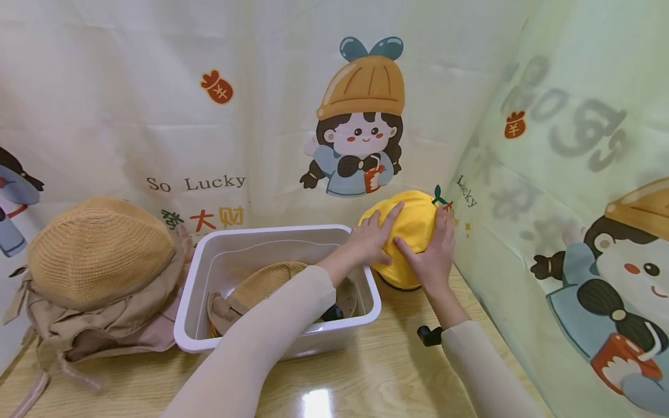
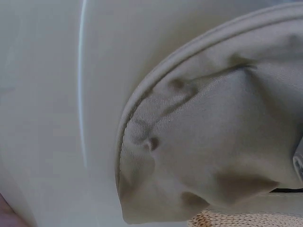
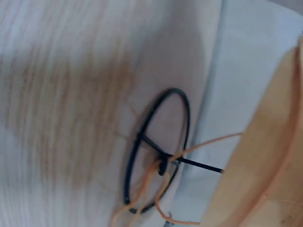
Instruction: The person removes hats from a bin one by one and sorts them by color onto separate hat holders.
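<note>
A yellow cloth hat [image 1: 418,217] with a small green leaf on top stands right of the bin, over a black wire stand [image 3: 130,172]. My left hand [image 1: 372,237] lies spread on the hat's left side. My right hand [image 1: 436,252] touches its right side, thumb across the front and fingers extended upward. In the right wrist view, the hat's yellow edge [image 3: 265,170] is close by, and orange cords [image 3: 147,184] hang over the stand's ring. Below my left forearm, the bin holds a khaki hat [image 2: 213,142] with a woven tan crown [image 1: 272,281].
The white plastic bin [image 1: 209,346] stands mid-table, its right rim close to the yellow hat. At left sits a tan woven hat [image 1: 101,252] over khaki and pinkish cloth with trailing ties. Printed curtains [image 1: 272,116] hang behind and at right of the wooden table [image 1: 387,371].
</note>
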Motion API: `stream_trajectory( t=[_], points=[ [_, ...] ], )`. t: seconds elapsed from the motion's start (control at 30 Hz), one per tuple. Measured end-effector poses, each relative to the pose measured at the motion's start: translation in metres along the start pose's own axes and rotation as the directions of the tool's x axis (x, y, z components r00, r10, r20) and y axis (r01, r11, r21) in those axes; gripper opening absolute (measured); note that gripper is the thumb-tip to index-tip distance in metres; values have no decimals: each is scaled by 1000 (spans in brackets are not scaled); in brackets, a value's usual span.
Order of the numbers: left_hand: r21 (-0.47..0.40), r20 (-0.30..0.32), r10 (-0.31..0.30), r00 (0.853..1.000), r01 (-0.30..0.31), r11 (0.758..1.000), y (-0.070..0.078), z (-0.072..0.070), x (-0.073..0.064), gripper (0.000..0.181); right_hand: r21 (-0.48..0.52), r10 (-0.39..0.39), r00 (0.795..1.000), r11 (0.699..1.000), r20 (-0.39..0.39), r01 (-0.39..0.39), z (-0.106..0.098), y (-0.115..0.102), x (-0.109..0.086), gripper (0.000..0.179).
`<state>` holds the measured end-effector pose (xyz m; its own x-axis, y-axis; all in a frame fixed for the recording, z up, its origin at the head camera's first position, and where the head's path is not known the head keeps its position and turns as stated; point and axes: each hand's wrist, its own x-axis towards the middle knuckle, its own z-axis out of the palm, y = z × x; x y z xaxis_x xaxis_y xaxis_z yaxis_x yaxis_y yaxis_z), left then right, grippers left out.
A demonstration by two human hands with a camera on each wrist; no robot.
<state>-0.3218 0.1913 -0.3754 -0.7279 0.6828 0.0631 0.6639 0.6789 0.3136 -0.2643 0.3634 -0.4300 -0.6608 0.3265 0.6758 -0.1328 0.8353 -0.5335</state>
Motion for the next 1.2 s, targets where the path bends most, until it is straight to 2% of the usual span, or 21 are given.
stream_trajectory(
  t=[0.07,0.2,0.37,0.67,0.8,0.9,0.97,1.07,1.13,1.2],
  points=[
    [-7,-3,2,1000,-2,1000,0,0,-1,128,-20,-18,1000,1000,2,18,4,-1,-3,113],
    [-9,-8,3,1000,-3,1000,-1,-1,-2,128,-26,5,1000,1000,-11,-5,11,0,-7,110],
    [5,-18,1,1000,-1,1000,2,-1,-2,128,-5,-2,999,1000,-32,2,11,2,-7,110],
    [-5,-17,-5,1000,5,1000,-1,-3,-1,127,14,10,1000,1000,-13,-9,12,1,-7,111],
    [-121,-12,23,1000,-25,992,-5,-9,-2,119,43,-10,1000,999,-28,12,15,1,-7,110],
    [-264,-6,54,998,-54,963,-10,-18,-4,110,59,-18,999,998,-34,20,17,1,-6,109],
    [-321,9,72,997,-66,945,-13,-24,-5,104,67,-18,999,998,-34,21,17,1,-7,109],
    [-338,14,99,995,-89,937,-14,-32,-8,98,64,-20,999,998,-29,22,16,2,-9,109],
    [-332,-5,122,992,-117,936,-11,-41,-11,97,63,-18,999,998,-27,19,14,3,-10,109],
    [-349,-33,155,987,-157,924,-7,-52,-15,96,56,-8,1000,998,-24,9,12,3,-11,109]
  ],
)
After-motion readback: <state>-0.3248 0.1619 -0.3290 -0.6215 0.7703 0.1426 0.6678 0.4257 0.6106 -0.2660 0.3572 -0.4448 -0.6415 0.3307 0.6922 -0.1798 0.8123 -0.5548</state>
